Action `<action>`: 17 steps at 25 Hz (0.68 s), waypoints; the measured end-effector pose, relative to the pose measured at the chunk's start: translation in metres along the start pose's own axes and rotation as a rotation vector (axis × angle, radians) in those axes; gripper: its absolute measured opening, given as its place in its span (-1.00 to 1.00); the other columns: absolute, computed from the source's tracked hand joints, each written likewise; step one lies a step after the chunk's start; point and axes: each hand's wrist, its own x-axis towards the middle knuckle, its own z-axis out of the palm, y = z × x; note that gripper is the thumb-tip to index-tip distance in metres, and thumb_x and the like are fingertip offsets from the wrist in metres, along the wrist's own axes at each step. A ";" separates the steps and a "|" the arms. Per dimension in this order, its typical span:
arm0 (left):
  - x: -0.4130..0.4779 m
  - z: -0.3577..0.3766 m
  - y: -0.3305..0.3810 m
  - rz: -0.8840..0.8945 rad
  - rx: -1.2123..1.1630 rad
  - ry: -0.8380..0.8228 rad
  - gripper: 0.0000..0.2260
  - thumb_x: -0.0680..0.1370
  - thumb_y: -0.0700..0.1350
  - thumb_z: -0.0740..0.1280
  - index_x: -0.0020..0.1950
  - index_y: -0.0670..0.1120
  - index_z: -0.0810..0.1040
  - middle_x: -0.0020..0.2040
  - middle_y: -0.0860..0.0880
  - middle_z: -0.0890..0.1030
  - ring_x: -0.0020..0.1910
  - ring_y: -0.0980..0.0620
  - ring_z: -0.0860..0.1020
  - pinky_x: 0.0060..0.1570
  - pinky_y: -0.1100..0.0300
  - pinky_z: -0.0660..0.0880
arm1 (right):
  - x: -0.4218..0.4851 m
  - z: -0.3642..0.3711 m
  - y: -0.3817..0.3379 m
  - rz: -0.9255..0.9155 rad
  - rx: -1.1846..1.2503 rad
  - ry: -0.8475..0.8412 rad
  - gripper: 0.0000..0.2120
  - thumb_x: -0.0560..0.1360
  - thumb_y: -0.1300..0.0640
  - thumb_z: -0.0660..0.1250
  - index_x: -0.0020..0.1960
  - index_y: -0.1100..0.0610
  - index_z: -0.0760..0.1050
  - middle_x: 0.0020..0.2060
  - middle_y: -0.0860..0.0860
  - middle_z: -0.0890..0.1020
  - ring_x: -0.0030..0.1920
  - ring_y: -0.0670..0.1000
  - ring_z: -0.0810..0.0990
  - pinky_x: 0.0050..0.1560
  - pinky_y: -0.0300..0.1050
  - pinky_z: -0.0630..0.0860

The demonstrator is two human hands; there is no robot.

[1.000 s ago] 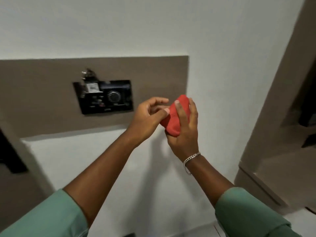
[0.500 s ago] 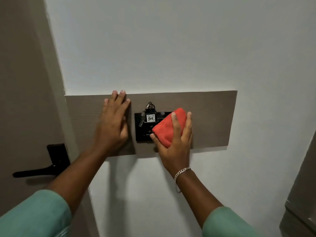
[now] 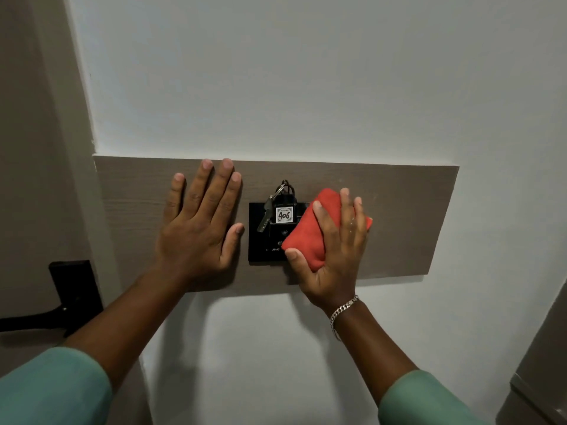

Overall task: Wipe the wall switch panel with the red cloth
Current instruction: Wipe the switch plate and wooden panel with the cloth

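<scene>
- We see soft, even indoor light, moderately bright, with no glare on the white wall.
- Blurred grey shadows fall below both forearms and under the brown board, so light comes from above.
- Focus is sharp at the centre; the wide lens bends straight edges toward the frame's sides.
- The green sleeves nearest us look soft.

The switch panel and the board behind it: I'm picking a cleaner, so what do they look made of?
The switch panel looks like glossy black glass or plastic, going by its smooth dark face. The board seems a matte grey-brown wood-grain laminate, with fine horizontal streaks. The red cloth looks like soft, napped microfibre.
</scene>
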 end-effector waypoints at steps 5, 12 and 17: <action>0.000 0.000 0.000 -0.001 0.001 0.015 -0.36 0.59 0.11 0.07 0.61 -0.14 0.06 0.62 -0.13 0.07 0.61 -0.14 -0.01 0.56 -0.17 -0.07 | 0.007 -0.016 0.027 -0.288 -0.061 -0.051 -0.47 0.56 -0.30 0.13 0.41 -0.03 0.37 0.50 0.12 0.32 0.54 0.30 0.23 0.39 0.52 0.19; 0.000 0.001 0.002 0.001 0.011 0.003 -0.35 0.59 0.11 0.07 0.62 -0.13 0.03 0.63 -0.12 0.03 0.62 -0.12 -0.04 0.56 -0.17 -0.07 | 0.012 -0.017 0.026 -0.305 -0.114 -0.098 -0.43 0.57 -0.29 0.10 0.47 -0.02 0.31 0.52 0.11 0.31 0.57 0.28 0.18 0.41 0.53 0.16; 0.000 0.003 0.000 0.003 0.042 0.008 -0.35 0.59 0.12 0.05 0.62 -0.14 0.02 0.63 -0.12 0.03 0.62 -0.12 -0.06 0.57 -0.14 -0.12 | 0.020 -0.007 0.008 -0.023 -0.074 -0.022 -0.40 0.57 -0.31 0.04 0.52 -0.05 0.26 0.58 0.06 0.23 0.61 0.20 0.08 0.53 0.40 0.03</action>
